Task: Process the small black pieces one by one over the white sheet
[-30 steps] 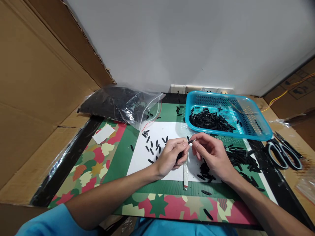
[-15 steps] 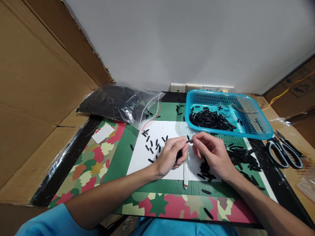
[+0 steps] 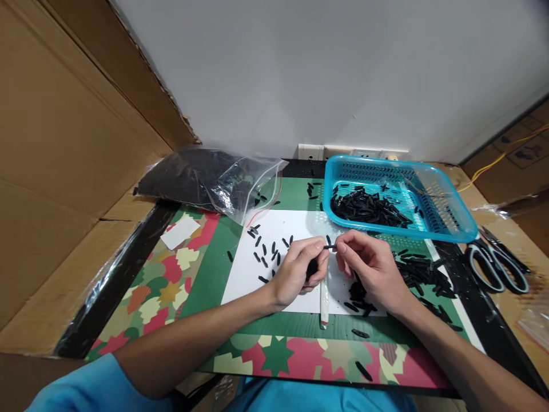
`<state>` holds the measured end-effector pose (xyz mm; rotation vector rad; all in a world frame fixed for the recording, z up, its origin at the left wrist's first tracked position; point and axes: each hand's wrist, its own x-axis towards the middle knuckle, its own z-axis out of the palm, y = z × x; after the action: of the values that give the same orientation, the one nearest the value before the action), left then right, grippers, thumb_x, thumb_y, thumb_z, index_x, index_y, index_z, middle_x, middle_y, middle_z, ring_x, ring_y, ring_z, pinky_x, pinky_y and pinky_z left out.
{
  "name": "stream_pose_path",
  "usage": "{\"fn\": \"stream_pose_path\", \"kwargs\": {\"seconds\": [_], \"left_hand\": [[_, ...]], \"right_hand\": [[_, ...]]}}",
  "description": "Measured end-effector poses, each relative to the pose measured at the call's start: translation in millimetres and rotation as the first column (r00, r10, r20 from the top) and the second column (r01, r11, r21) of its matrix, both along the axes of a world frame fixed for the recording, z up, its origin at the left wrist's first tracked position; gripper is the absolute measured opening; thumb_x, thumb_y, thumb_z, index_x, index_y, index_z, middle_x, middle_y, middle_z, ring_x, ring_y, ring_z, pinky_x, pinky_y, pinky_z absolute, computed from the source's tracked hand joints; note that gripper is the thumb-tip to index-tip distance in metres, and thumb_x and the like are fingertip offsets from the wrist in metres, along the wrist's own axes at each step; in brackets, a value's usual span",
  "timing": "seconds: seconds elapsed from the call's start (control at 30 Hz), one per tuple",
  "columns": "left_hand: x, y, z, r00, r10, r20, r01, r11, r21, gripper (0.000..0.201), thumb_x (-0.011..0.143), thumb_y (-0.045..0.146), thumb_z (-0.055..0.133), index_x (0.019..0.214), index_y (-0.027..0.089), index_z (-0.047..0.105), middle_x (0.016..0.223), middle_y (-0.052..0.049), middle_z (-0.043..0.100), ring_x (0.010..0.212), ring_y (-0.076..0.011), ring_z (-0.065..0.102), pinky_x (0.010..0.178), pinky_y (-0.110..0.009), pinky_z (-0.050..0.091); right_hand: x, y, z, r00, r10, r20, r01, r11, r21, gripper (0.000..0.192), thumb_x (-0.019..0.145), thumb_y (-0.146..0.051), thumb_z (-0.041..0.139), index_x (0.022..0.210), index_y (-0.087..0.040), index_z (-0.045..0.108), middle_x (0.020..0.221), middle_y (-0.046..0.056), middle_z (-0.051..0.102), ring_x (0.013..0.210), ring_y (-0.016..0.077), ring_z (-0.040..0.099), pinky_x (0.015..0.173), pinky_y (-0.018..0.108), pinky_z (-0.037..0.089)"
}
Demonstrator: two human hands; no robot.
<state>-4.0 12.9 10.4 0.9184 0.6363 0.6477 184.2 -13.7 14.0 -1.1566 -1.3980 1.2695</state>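
My left hand (image 3: 300, 272) and my right hand (image 3: 371, 266) meet over a white sheet (image 3: 244, 274), pinching a small black tube piece (image 3: 330, 246) between their fingertips. More black pieces sit in the left palm. A white stick-like tool (image 3: 323, 300) lies on the sheet below the hands, under the left fingers. Several short black pieces (image 3: 268, 252) are scattered on the sheet left of the hands. A pile of longer black pieces (image 3: 422, 274) lies right of my right hand.
A blue plastic basket (image 3: 454, 223) with black pieces stands at the back right. A clear bag of black pieces (image 3: 206, 180) lies at the back left. Scissors (image 3: 497, 266) rest at the right edge. Cardboard walls the left side; a patterned mat (image 3: 163, 286) covers the table.
The hands stay together on the small black piece, with only slight finger shifts. Nothing else has moved.
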Motion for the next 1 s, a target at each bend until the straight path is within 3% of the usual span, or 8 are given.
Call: {"fn": "stream_pose_path", "kwargs": {"seconds": [0.7, 1.0], "left_hand": [[0, 0, -0.4, 1.000, 0.006, 0.005, -0.006, 1.000, -0.006, 0.039, 0.107, 0.048, 0.050, 0.079, 0.021, 0.046, 0.052, 0.008, 0.044, 0.038, -0.0048, 0.023, 0.034, -0.013, 0.018], [-1, 2, -0.7, 0.998, -0.003, 0.056, 0.004, 1.000, -0.020, 0.037, 0.105, 0.046, 0.049, 0.079, 0.020, 0.049, 0.052, 0.007, 0.044, 0.040, -0.0053, 0.022, 0.034, -0.013, 0.018]], "right_hand": [[0, 1, 0.6, 1.000, 0.021, 0.008, -0.021, 0.999, 0.037, 0.032, 0.108, -0.044, 0.062, 0.088, -0.020, 0.064, 0.067, -0.003, 0.058, 0.058, 0.0108, 0.050, 0.057, 0.024, 0.041], [12, 3, 1.4, 0.988, -0.036, 0.150, 0.000, 0.972, 0.234, 0.031, 0.105, -0.032, 0.059, 0.077, -0.021, 0.056, 0.064, -0.004, 0.054, 0.057, 0.0112, 0.046, 0.056, 0.025, 0.039]]}}
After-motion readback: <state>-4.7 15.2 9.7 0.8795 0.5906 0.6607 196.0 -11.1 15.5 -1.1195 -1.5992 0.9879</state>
